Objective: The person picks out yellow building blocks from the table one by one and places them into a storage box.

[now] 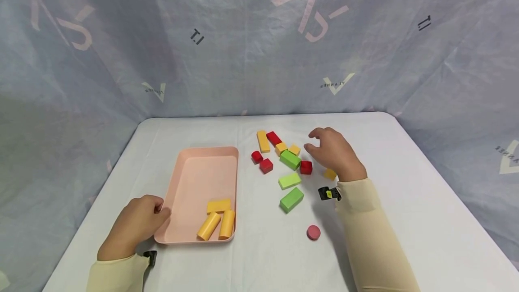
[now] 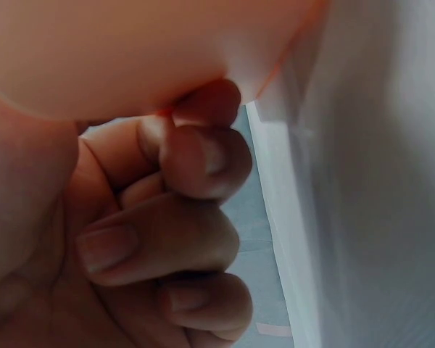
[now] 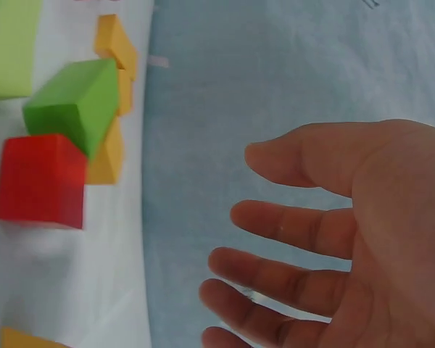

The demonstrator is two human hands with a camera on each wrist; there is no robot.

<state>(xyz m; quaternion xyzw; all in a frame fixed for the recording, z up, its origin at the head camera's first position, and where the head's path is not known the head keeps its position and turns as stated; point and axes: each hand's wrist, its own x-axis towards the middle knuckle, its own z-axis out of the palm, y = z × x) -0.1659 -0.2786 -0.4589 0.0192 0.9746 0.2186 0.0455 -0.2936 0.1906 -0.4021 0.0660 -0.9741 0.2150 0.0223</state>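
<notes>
My left hand point(image 1: 135, 224) holds the left rim of a pink tray point(image 1: 202, 151), thumb over the edge and fingers curled beneath it. In the left wrist view the tray wall point(image 2: 152, 58) rests against those curled fingers. Inside the tray lie a yellow rectangular block point(image 1: 219, 206) and two yellow cylinders point(image 1: 208, 226). My right hand point(image 1: 334, 152) hovers right of the scattered blocks, fingers spread and nothing between them. Nearest to it are a red cube point(image 1: 306, 167), a green block point(image 1: 290, 159) and a small yellow block point(image 1: 294, 149). Another yellow block point(image 1: 330, 174) is partly hidden below the hand.
Further left lie a red cylinder point(image 1: 257, 157), a red cube point(image 1: 266, 166), a long yellow block point(image 1: 263, 141) and a long red block point(image 1: 273, 138). A light green block point(image 1: 289, 180), a green block point(image 1: 291, 200) and a pinkish-red disc point(image 1: 313, 232) lie nearer on the white table point(image 1: 267, 260).
</notes>
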